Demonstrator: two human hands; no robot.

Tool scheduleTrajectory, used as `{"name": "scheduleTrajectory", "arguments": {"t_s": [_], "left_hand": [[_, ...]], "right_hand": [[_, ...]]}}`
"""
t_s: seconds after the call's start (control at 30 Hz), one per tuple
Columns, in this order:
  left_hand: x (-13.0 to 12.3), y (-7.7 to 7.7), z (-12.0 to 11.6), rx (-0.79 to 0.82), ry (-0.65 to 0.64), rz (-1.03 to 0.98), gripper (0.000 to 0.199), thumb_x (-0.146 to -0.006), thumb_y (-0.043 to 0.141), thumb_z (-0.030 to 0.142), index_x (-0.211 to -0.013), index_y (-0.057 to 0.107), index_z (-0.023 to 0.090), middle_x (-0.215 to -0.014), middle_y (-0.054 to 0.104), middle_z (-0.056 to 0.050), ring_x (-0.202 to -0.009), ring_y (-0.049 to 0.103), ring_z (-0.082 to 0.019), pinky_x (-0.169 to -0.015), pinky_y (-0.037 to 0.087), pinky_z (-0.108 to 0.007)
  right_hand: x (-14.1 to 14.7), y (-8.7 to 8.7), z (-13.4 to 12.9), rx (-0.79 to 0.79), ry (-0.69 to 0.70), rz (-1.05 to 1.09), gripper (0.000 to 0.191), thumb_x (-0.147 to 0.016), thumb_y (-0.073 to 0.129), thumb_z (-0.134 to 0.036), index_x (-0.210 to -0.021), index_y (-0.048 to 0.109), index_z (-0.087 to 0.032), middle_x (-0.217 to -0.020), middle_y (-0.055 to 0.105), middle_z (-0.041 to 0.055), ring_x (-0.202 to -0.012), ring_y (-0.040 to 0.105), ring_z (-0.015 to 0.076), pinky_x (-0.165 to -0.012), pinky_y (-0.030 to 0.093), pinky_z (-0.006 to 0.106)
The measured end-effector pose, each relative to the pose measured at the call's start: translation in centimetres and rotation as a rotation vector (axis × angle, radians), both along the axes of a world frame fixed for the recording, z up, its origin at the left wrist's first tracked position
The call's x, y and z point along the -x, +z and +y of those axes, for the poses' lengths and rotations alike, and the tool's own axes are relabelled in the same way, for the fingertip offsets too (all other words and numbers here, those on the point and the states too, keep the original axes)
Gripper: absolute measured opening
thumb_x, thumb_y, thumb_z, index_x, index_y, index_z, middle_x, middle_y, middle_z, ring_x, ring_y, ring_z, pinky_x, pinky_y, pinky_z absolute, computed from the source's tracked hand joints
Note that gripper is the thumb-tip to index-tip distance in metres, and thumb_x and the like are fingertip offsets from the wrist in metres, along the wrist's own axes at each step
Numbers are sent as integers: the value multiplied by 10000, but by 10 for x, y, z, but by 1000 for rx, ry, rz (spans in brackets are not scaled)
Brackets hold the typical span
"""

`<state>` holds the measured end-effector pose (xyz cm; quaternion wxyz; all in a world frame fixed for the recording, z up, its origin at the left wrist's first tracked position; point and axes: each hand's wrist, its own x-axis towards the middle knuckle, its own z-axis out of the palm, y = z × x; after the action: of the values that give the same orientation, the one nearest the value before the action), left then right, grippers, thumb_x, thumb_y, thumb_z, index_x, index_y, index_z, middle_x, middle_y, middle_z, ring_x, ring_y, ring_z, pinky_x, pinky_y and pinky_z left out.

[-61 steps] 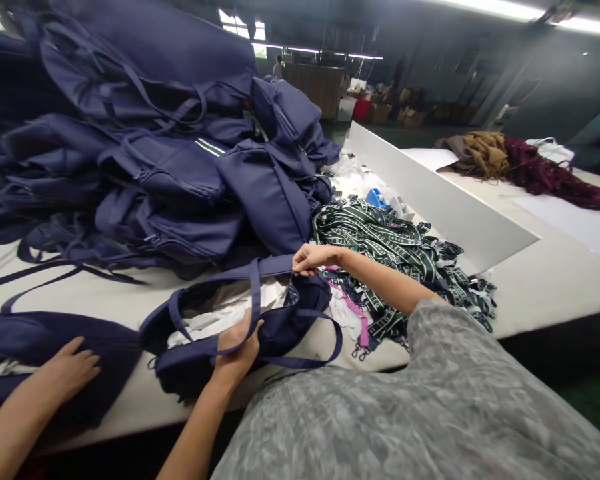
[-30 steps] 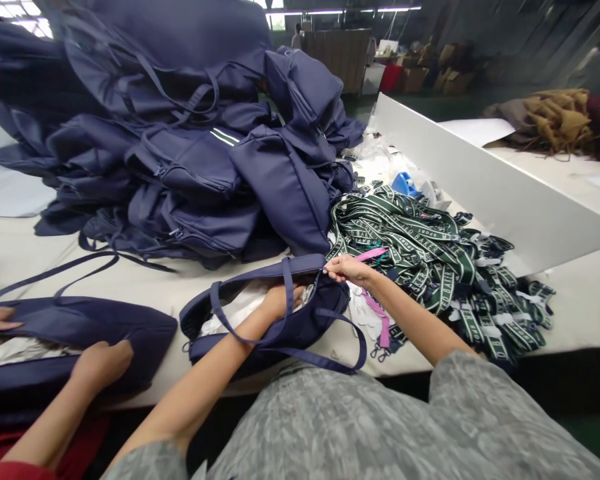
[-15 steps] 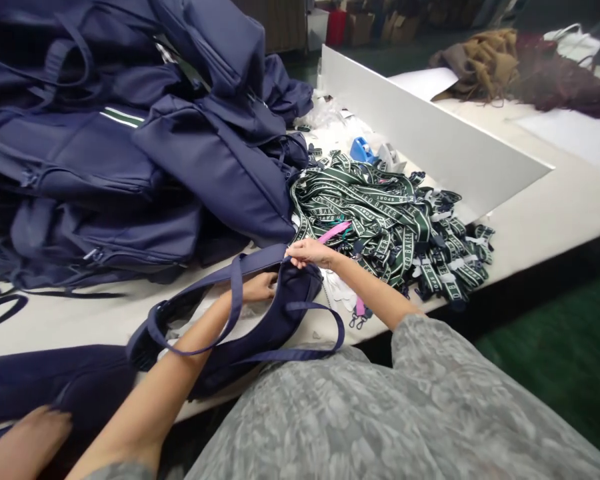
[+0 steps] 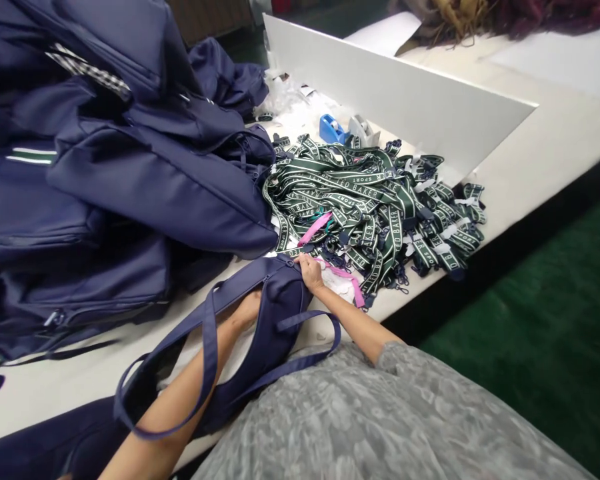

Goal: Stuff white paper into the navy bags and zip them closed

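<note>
An unzipped navy bag (image 4: pixel 280 313) lies at the table's front edge, its two handles looped loosely. My left hand (image 4: pixel 250 307) reaches through the opening, under one handle, into the bag's right end; its fingers are hidden inside. At that end's outer corner, my right hand (image 4: pixel 310 272) pinches the bag's edge near the zipper end, fingers closed. White material shows inside the bag. Just beyond my right hand lies a heap of green lettered straps (image 4: pixel 350 193) with clips, along with a pink strip (image 4: pixel 315 229).
Navy bags (image 4: pixel 170 173) are piled high on the left. Behind the straps stand a blue tape dispenser (image 4: pixel 333 130), a grey one (image 4: pixel 364 131) and an upright white board (image 4: pixel 390 87). Another navy item (image 4: pixel 45 433) lies at the lower left.
My left hand has gone deeper into the bag's end, its fingers now out of sight. My right hand stays at the corner. The view has shifted, and the other hand at lower left is nearly gone.
</note>
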<state>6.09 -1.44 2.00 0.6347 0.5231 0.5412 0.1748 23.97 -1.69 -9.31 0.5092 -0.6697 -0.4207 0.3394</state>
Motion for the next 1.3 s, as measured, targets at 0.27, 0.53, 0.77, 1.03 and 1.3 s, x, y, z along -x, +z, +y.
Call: {"name": "scheduleTrajectory", "arguments": {"t_s": [0.27,0.53,0.77,1.03,1.3], "left_hand": [[-6,25,-23,87,189,-248,520,-522,849,296,-1008,701,190,-1046,731,-80,-1043,656,-320,-950,534,-410],[-9,26,-29,217,-126,-270,580,-716,711,488,-1183,655,148,-1017,735,-115,-1058,655,-302,-933,519,-416],[3,52,-24,23,-396,-145,523,-796,630,501,-1173,655,140,-1167,690,-85,-1148,594,-299,-1007,448,-396],[4,39,-36,85,-242,-213,603,-769,647,559,-1172,644,110,-1087,711,-112,-1019,658,-300,-894,523,-399],[56,32,-37,-562,-292,398,418,-912,421,343,-1249,609,181,-1358,567,-137,-1305,474,-306,-1131,309,-464]], "right_hand": [[1,16,8,-11,-162,-161,617,-967,239,-576,-531,467,-203,-548,547,29,-547,500,142,-593,356,272],[2,-9,11,290,-92,-181,593,-964,264,-555,-466,305,-235,-454,349,-18,-485,340,117,-527,270,267],[2,-12,17,356,-91,-222,569,-975,305,-508,-479,357,-235,-493,448,9,-523,428,136,-548,302,264],[2,-9,13,362,-78,-289,569,-996,291,-428,-482,398,-207,-533,533,29,-522,450,122,-555,303,254],[-4,5,22,357,-21,-422,553,-996,281,-386,-540,512,-176,-569,569,63,-544,468,137,-569,304,267]]}}
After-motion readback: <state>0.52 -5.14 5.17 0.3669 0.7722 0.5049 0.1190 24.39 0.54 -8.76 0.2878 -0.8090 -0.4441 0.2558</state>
